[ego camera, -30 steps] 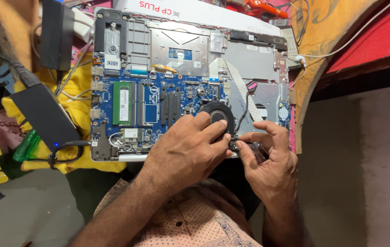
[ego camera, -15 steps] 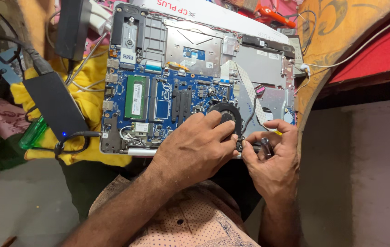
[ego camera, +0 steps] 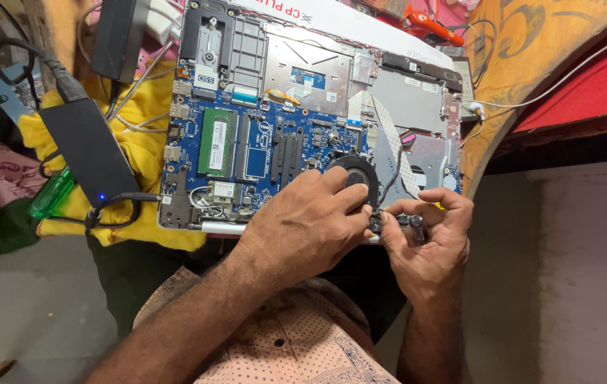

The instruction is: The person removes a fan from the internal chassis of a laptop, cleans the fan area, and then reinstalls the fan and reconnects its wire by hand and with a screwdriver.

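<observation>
Head view: left hand (ego camera: 307, 224) is pressing the round black cooling fan (ego camera: 357, 178) in the opened, bottom-cover-removed laptop (ego camera: 303, 121); right hand (ego camera: 428, 238) is clamping a dark-handled screwdriver (ego camera: 416, 229), fan apparently not yet freed.

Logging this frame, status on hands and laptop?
Left hand on the black fan. Right hand gripping a small dark tool at the open laptop front edge. Nothing blocking.
</observation>
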